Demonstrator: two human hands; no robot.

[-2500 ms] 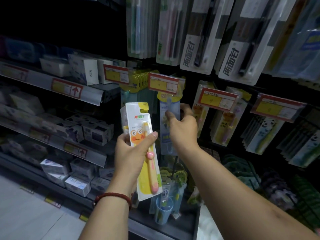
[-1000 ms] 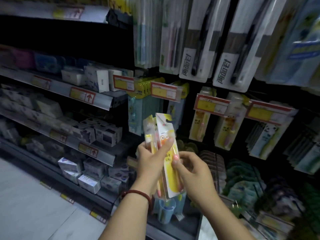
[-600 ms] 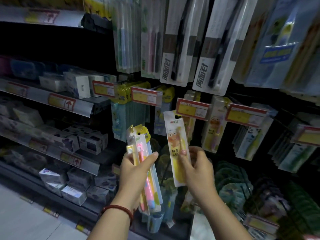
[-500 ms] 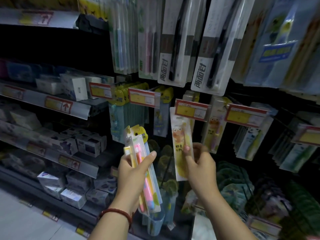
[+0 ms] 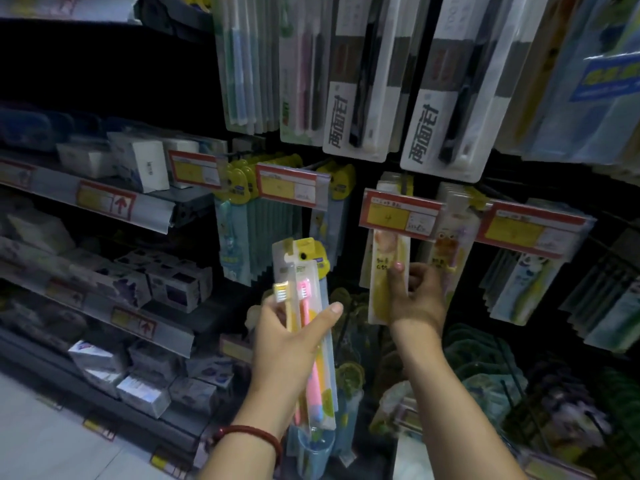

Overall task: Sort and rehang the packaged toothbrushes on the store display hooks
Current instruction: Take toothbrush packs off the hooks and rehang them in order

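Note:
My left hand [image 5: 289, 336] grips a fanned bunch of packaged children's toothbrushes [image 5: 308, 296], with yellow and pink brushes showing through clear blisters, held upright in front of the shelf. My right hand [image 5: 417, 299] pinches a single yellow toothbrush pack [image 5: 382, 271] with a cartoon face. That pack's top edge sits just under the red and yellow price tag [image 5: 400, 214] of a display hook, and its hang hole is hidden behind the tag.
More kids' toothbrush packs hang on hooks to the left [image 5: 256, 233] and right [image 5: 450, 244]. Large adult toothbrush packs [image 5: 360, 95] hang above. Boxed goods fill the shelves at left [image 5: 138, 164]. Green items sit low at right [image 5: 485, 362].
My right hand took the yellow pack out of the left hand's bunch and raised it up and right to the price-tagged hook. The left hand keeps the other packs, almost still.

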